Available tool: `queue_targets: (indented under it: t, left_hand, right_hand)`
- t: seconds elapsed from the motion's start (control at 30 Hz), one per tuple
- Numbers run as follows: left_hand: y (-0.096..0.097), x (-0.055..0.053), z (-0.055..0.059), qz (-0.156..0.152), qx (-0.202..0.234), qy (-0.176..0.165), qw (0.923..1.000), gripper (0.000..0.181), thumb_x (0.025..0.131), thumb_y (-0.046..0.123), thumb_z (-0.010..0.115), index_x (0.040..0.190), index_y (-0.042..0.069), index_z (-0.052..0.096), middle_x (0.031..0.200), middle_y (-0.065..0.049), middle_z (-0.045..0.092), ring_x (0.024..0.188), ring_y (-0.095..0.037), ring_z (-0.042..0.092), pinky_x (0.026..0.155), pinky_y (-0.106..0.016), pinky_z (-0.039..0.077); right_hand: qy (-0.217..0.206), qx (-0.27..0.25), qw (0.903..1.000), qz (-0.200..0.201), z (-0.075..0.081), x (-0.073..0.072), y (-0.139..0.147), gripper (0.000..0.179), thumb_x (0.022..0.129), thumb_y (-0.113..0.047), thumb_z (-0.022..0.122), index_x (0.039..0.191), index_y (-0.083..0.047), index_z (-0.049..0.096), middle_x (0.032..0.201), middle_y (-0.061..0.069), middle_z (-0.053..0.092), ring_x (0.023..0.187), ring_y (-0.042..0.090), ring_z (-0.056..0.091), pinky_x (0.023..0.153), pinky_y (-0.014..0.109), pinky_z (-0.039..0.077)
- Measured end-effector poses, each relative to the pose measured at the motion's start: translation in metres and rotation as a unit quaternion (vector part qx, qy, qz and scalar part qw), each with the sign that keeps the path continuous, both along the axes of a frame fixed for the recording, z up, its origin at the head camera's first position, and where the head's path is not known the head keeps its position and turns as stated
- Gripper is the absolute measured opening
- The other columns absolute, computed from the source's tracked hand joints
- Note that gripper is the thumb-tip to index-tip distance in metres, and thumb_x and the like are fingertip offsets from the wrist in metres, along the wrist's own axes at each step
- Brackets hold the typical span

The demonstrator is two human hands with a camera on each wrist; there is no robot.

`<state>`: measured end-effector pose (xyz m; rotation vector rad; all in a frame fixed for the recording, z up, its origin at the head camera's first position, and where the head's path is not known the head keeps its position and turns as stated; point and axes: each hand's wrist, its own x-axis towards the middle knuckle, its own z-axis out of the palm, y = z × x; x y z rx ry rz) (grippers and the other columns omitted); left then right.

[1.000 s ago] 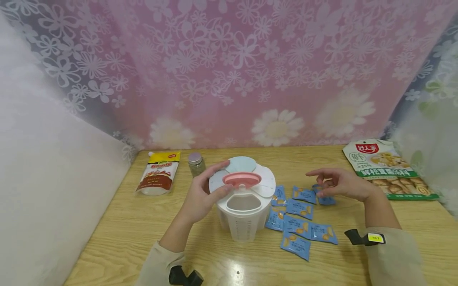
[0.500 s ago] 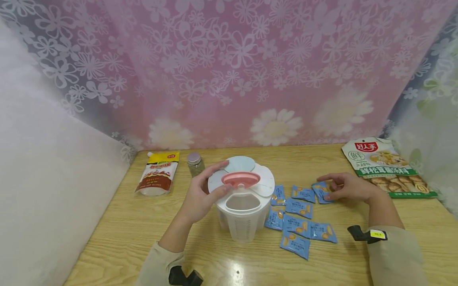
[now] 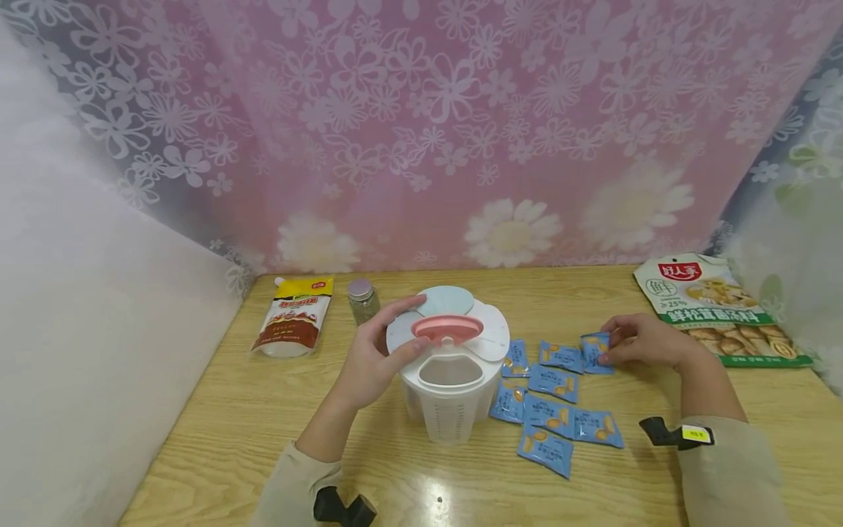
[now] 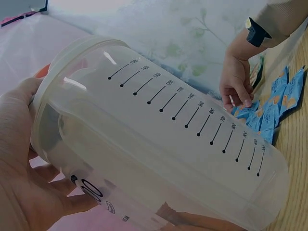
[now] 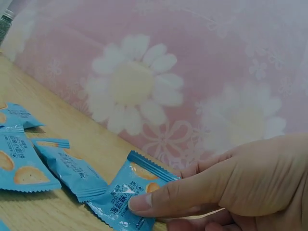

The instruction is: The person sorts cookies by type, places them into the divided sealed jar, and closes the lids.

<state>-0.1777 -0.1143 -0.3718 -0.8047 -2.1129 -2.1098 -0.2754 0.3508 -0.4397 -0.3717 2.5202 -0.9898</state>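
One pouch with a yellow top and brown lower print is located at the far left corner of the tabletop. A small jar with a mauve cap stands upright to its right, near the far edge. The left hand grasps the lidded container from its left side: fingers around the rim of the white lid, thumb on top, beside the pink handle. The container stands upright slightly left of mid-width, its translucent chute facing the near edge. Numbered graduation marks line its wall.

Seven loose sachets, blue with biscuit print, lie to the right of the container, the leftmost just beside it. The held sachet, of the same type, is at the right end of the row closest to the far edge. The right hand pinches it, thumb on the printed face; contact with the tabletop cannot be determined. A white-and-green bag with mushroom print occupies the far right corner.
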Motion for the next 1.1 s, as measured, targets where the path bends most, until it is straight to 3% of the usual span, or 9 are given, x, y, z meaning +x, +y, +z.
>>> queue_targets:
  t: [0.13, 0.27, 0.47, 0.77, 1.1]
  left_hand:
    - [0.0, 0.0, -0.001, 0.002, -0.003, -0.003, 1.0, 0.056, 0.093, 0.025, 0.071, 0.142, 0.005, 0.052, 0.15, -0.014, 0.046, 0.112, -0.013, 0.062, 0.09, -0.028, 0.057]
    - [0.001, 0.0, -0.002, 0.001, -0.002, -0.001, 1.0, 0.056, 0.093, 0.023, 0.071, 0.142, 0.005, 0.052, 0.151, -0.014, 0.046, 0.113, -0.013, 0.062, 0.091, -0.028, 0.056]
    - [0.001, -0.001, -0.004, -0.007, 0.003, -0.002, 1.0, 0.057, 0.093, 0.024, 0.071, 0.142, 0.004, 0.051, 0.151, -0.014, 0.045, 0.113, -0.012, 0.061, 0.092, -0.027, 0.056]
    - [0.0, 0.0, -0.003, -0.009, 0.003, -0.004, 0.9999, 0.056, 0.093, 0.022, 0.07, 0.142, 0.004, 0.051, 0.151, -0.014, 0.044, 0.113, -0.013, 0.061, 0.091, -0.029, 0.056]
    - [-0.001, 0.0, -0.002, -0.001, -0.003, 0.0, 1.0, 0.055, 0.093, 0.023, 0.07, 0.142, 0.006, 0.052, 0.15, -0.013, 0.045, 0.115, -0.014, 0.06, 0.092, -0.029, 0.056]
  right_hand:
    - [-0.049, -0.052, 0.9974, -0.009, 0.003, -0.001, 0.0, 0.048, 0.089, -0.025, 0.076, 0.121, 0.003, 0.052, 0.093, 0.013, 0.073, 0.075, 0.016, 0.062, 0.065, 0.032, 0.051]
    - [-0.054, -0.093, 0.9942, -0.01, 0.007, 0.0, 0.0, 0.046, 0.093, -0.022, 0.071, 0.123, 0.005, 0.049, 0.093, 0.015, 0.073, 0.071, 0.021, 0.064, 0.063, 0.036, 0.052]
    - [-0.006, -0.11, 0.9938, -0.015, 0.019, 0.007, -0.01, 0.042, 0.095, -0.024, 0.068, 0.123, 0.001, 0.05, 0.095, 0.012, 0.074, 0.075, 0.03, 0.069, 0.064, 0.038, 0.053]
    - [0.066, -0.134, 0.9889, -0.001, 0.044, 0.02, -0.034, 0.036, 0.097, -0.02, 0.067, 0.124, -0.002, 0.051, 0.09, 0.004, 0.073, 0.073, 0.031, 0.064, 0.062, 0.037, 0.051]
    - [0.105, -0.212, 0.9702, 0.051, 0.071, 0.032, -0.054, 0.025, 0.098, -0.004, 0.062, 0.122, -0.004, 0.053, 0.082, 0.004, 0.068, 0.066, 0.026, 0.059, 0.059, 0.036, 0.05]
